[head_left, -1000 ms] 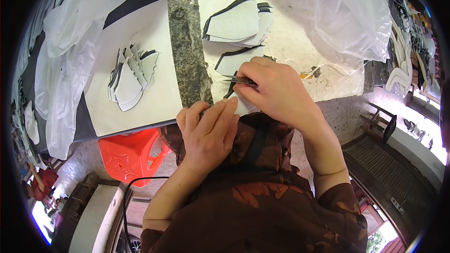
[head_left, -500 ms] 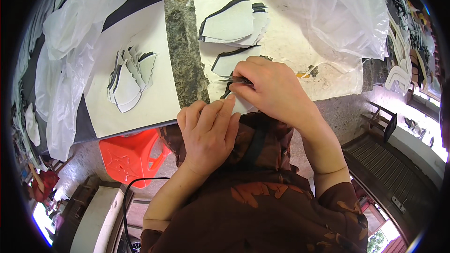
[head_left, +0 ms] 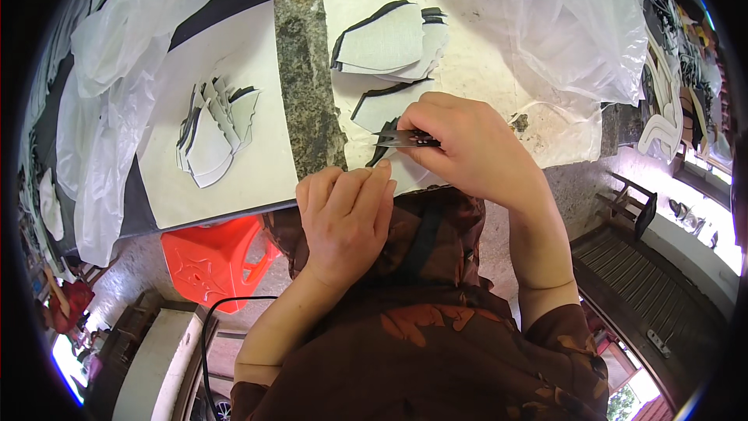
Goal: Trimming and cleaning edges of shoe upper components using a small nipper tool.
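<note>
My right hand (head_left: 471,144) grips a pair of small metal snips (head_left: 397,139), its blades pointing left over the dark edging of a pale cut piece (head_left: 411,173). That piece lies at the table's near edge, partly hidden by both hands. My left hand (head_left: 343,214) has its fingers bent and close together, with the fingertips on the piece's left side beside the dark edging. Just beyond the snips lies another pale piece (head_left: 374,109) with a black edge, partly behind my right hand. Farther back is a stack of similar black-edged pieces (head_left: 382,43).
A fanned pile of pale pieces (head_left: 212,148) rests on the left white sheet (head_left: 257,54). Clear plastic bags (head_left: 576,23) cover the back right, and more plastic (head_left: 125,54) hangs at the left. Below the table's left part stands a red plastic stool (head_left: 202,261).
The snips have turned so that both blades now show, and my right hand has shifted slightly right. My left hand stays almost where it was on the piece.
</note>
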